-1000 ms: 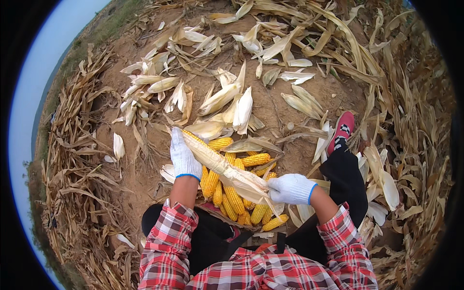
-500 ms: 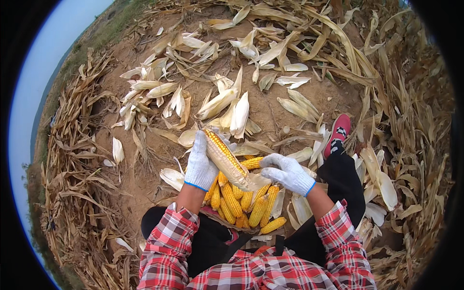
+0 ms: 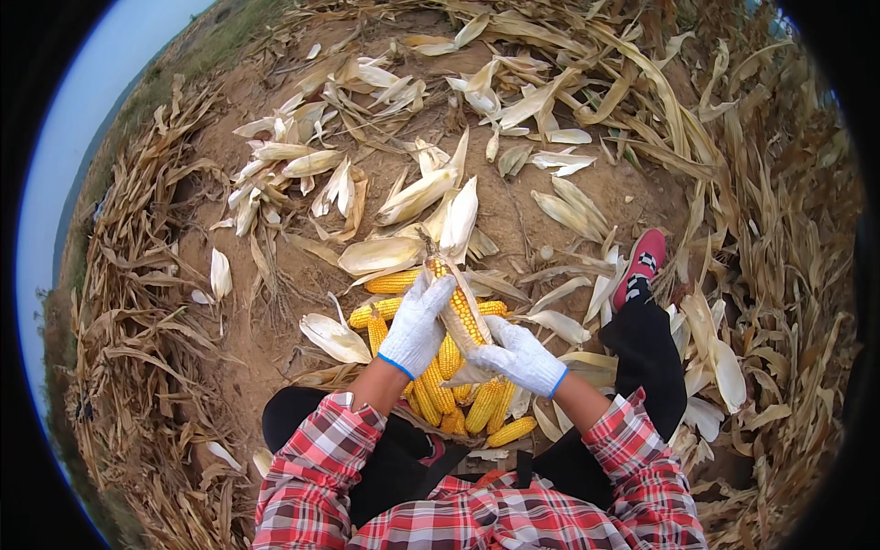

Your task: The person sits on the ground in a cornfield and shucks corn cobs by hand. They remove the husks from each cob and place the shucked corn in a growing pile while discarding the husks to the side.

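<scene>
An ear of corn (image 3: 466, 309) with yellow kernels and pale husk still along its sides is held up between my two gloved hands. My left hand (image 3: 419, 323), in a white knit glove with a blue cuff, is closed round its upper part. At the lower end, my right hand (image 3: 524, 356), gloved the same way, has its fingers closed on the ear and its husk; the thumb is partly hidden. Below both hands lies a heap of bare yellow ears (image 3: 440, 392) between my legs, and one more bare ear (image 3: 392, 282) rests beyond my left hand.
Loose pale husks (image 3: 420, 196) are strewn over the brown soil (image 3: 513, 215) ahead. Dry stalks and leaves (image 3: 137, 339) bank up on the left, with more stalks (image 3: 761, 211) on the right. My pink shoe (image 3: 645, 261) is at the right of the heap.
The held ear has moved down and right, nearer my right hand. My right hand, apart from it before, has closed on its lower end. Bare ears beyond my left hand have come into sight.
</scene>
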Available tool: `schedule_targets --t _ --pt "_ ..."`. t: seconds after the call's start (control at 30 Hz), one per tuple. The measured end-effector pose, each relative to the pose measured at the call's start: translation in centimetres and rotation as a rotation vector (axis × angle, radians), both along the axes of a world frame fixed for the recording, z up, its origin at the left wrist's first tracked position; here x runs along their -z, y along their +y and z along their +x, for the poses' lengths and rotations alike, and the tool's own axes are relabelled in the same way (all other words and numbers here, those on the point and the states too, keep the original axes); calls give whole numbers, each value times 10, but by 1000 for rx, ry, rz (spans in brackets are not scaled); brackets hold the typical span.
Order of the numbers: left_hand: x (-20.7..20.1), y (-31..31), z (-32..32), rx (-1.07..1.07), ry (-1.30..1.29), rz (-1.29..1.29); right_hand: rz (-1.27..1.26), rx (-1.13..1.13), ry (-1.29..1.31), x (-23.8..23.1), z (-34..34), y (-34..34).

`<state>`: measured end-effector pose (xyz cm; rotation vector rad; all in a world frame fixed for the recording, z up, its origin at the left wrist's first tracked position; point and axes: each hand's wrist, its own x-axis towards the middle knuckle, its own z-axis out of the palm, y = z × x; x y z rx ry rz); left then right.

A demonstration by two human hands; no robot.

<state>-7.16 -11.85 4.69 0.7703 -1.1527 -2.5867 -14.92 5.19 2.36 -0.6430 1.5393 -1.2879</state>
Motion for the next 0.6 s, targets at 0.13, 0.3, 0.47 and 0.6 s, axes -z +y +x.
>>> schedule_targets --t 0.13,0.3,0.47,0.6 --pt "-3 2 1 61 13 -69 -20 37 91 6 1 1" --pt "-4 -3 3 109 9 -95 -31 24 105 -3 -1 1" --pt "-6 -2 4 96 -1 -98 -6 30 58 -5 -1 1" --pt "-6 -2 4 91 -6 -73 -5 43 36 -1 -2 3"
